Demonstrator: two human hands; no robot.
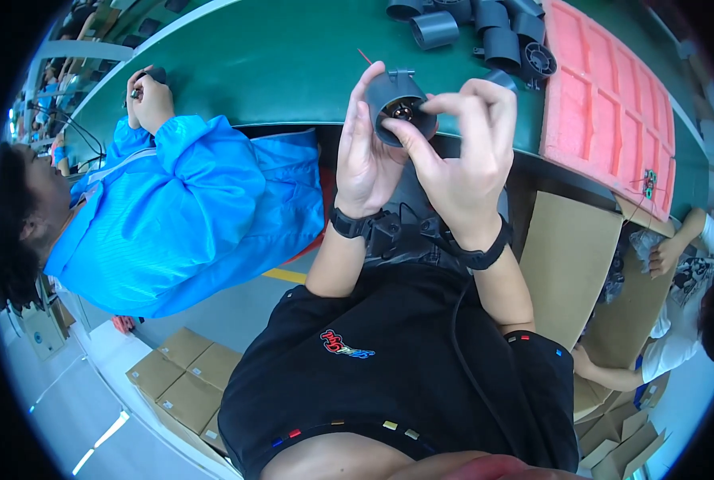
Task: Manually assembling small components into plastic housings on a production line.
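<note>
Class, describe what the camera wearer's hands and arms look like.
Left hand and right hand are ungloved. Black wrist straps carry dark blocky units. The short sleeves are black, the right one with coloured tabs. A black cable crosses the shirt.

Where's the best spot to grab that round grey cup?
The grey cup is probably best held around its outer wall, from the left, like the left hand does: its roundness suits a wrapped palm, leaving the open mouth to the right hand.

A blue-jacketed co-worker (193, 196) is at left; cardboard boxes (187, 394) stand behind.
</note>
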